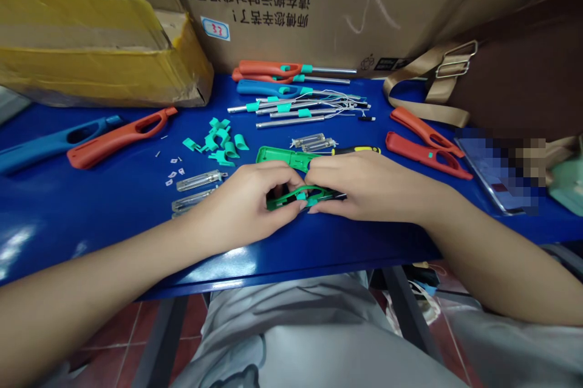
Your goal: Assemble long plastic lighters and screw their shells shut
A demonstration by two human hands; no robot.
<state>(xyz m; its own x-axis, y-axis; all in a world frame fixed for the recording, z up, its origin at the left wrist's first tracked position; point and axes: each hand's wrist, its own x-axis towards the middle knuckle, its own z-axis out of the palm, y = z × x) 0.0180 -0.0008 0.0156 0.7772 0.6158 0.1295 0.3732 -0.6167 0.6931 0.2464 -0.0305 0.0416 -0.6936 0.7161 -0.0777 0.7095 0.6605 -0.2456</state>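
My left hand (248, 203) and my right hand (364, 184) meet at the middle of the blue table (113, 218). Both are closed on a green lighter handle shell (298, 197) that lies flat between their fingertips, with a teal trigger piece in it. A second green shell half (285, 157) lies just behind the hands. A screwdriver with a yellow and black handle (357, 149) rests beside it, behind my right hand.
Teal trigger parts (221, 142) and clear tubes (198, 180) lie left of the hands. Assembled lighters and metal tubes (291, 87) sit at the back. Orange shells (426, 145) lie right, orange and blue shells (113, 139) left. Cardboard boxes (91, 48) line the back.
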